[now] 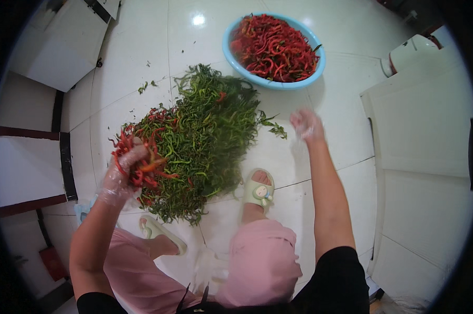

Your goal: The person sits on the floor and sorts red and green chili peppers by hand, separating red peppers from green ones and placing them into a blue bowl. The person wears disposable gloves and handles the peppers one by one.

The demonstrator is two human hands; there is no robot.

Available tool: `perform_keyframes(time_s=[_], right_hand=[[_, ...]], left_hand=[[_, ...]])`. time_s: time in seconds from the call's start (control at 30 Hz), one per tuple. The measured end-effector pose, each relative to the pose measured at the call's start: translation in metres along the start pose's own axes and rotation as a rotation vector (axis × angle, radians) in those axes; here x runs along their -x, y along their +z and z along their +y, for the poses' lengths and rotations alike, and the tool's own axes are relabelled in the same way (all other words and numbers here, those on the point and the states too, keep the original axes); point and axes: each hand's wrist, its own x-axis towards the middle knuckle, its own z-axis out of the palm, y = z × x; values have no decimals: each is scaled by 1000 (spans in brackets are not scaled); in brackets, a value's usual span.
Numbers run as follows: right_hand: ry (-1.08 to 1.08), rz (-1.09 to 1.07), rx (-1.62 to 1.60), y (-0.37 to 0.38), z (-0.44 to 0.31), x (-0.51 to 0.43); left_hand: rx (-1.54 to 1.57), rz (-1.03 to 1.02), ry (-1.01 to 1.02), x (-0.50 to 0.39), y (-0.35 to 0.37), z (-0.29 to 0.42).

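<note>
A large heap of green chili peppers (209, 129), mixed with some red ones, lies on the white tile floor. My left hand (122, 172), in a clear plastic glove, grips a bunch of red chili peppers (146, 167) over the heap's left side. My right hand (308, 125), also gloved and somewhat blurred, is over the bare tile to the right of the heap, below the basin; its fingers look curled, but whether they hold anything is unclear. Beyond it, a light blue plastic basin (274, 84) is piled with red chili peppers (275, 49).
My feet in green slippers (260, 190) stand at the heap's near edge. White cabinets (421, 129) are on the right, and white furniture (63, 51) with dark edges is on the left. Loose leaves (274, 125) lie on the floor between heap and right hand.
</note>
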Motion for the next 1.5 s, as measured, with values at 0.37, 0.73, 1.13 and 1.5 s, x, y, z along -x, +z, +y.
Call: perform_keyframes(time_s=[0.37,0.73,1.13,1.5], right_hand=[[1,119,-452,84,6,-60],[121,80,-602,43,117,82],[-261,-269,874,50,147,151],[-32,23,487,0,157,157]], left_hand=[[-3,81,-204,-32,34,-21],[-316,-403,143,-72,195,-3],[-1662,-730,838,-111,398,-74],[-1913,-643,726,-115,442,-80]])
